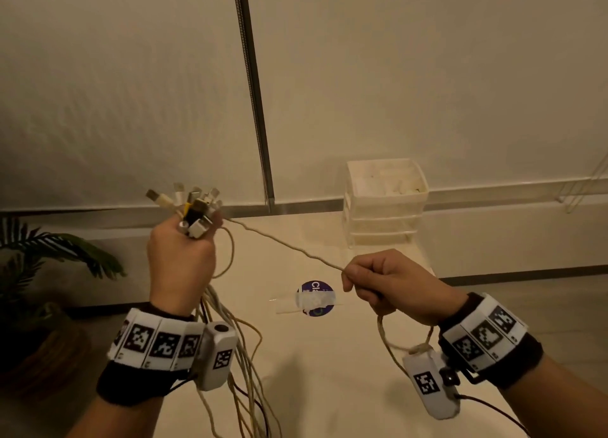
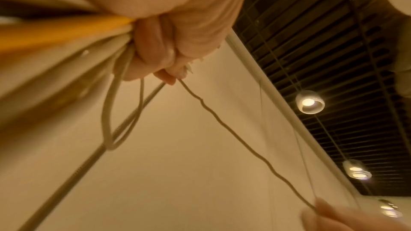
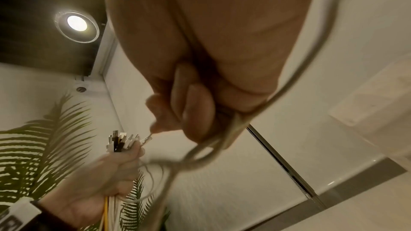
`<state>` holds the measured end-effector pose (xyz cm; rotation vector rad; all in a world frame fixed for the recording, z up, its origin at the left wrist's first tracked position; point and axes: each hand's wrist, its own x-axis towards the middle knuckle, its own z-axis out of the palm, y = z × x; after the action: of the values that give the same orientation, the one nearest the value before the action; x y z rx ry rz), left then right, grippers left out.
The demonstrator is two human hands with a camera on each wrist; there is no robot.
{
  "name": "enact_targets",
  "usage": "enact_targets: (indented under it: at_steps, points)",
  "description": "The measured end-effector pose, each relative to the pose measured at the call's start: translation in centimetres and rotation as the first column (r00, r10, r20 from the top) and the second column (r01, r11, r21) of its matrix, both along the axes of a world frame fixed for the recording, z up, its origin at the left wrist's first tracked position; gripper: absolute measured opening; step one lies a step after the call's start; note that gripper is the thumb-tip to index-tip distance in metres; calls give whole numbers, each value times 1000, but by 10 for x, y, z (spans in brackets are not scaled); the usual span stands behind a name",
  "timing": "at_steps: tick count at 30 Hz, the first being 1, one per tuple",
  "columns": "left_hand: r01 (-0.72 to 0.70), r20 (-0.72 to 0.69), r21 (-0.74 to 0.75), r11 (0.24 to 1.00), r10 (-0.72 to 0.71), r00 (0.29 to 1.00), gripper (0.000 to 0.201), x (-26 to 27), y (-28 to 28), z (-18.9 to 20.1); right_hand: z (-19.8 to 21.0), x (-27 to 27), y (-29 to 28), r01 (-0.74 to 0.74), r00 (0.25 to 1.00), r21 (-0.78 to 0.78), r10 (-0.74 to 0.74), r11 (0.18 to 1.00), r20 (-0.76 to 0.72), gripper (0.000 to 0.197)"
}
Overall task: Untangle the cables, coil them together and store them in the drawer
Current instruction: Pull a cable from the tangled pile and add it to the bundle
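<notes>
My left hand (image 1: pixel 184 250) is raised above the table and grips a bundle of cables (image 1: pixel 237 345) just below their plugs (image 1: pixel 194 207), which fan out above the fist. The white, yellow and dark cords hang down past my wrist. One white cable (image 1: pixel 283 243) runs taut from that fist to my right hand (image 1: pixel 385 283), which pinches it between thumb and forefinger; its slack loops below my right wrist. In the left wrist view the fist (image 2: pixel 169 41) closes on the cords (image 2: pixel 66 55). The right wrist view shows my right hand (image 3: pixel 189 104) gripping the cable (image 3: pixel 295 80).
A white drawer unit (image 1: pixel 385 204) with several stacked drawers stands at the table's back right. A round purple sticker (image 1: pixel 316 297) lies mid-table (image 1: pixel 329 372). A potted palm (image 1: pixel 49 266) stands on the floor to the left. A white wall rises behind.
</notes>
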<state>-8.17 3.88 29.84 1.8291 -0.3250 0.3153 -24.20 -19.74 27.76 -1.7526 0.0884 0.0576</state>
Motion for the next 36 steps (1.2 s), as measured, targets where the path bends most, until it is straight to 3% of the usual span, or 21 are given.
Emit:
enact_targets:
  at_steps: [3,6,10,13,15,20,26,30,33,36]
  points:
    - [19,-2,133,991,-19,1000,11,-1,3,-2,-4,0,0,5,1000,10,-5,1000,-15,30]
    - [157,29,263,952,-170,985,11,-23,-8,0,-3,3,3,28,1000,-3,-28,1000,-11,31]
    - [483,-33,335,809,-502,864,16,-52,-33,-3,5,6,12,8,1000,-5,-8,1000,8,31]
    - [556,-11,372,743,-595,804,21,-66,-49,-6,13,10,20,15,999,15,-16,1000,36,32]
    - [535,11,374,758,-580,815,32,-68,-54,-5,15,10,21,39,998,45,-41,998,42,32]
    - [439,58,385,812,-496,866,29,-59,-49,-2,15,4,18,39,998,-5,-39,999,55,33]
    - [155,90,275,949,-186,978,29,-27,-24,4,10,-8,3,72,997,-49,-71,996,32,35]
    - [-22,47,202,979,12,999,25,6,3,-7,9,-20,-7,110,994,-39,-110,993,2,33]
    - [-46,56,208,977,35,998,23,2,7,-12,8,-24,-7,128,992,-39,-129,991,-14,33]
    - [5,119,193,981,-28,992,18,-16,-2,-9,11,-21,-3,148,989,-53,-149,988,-4,33]
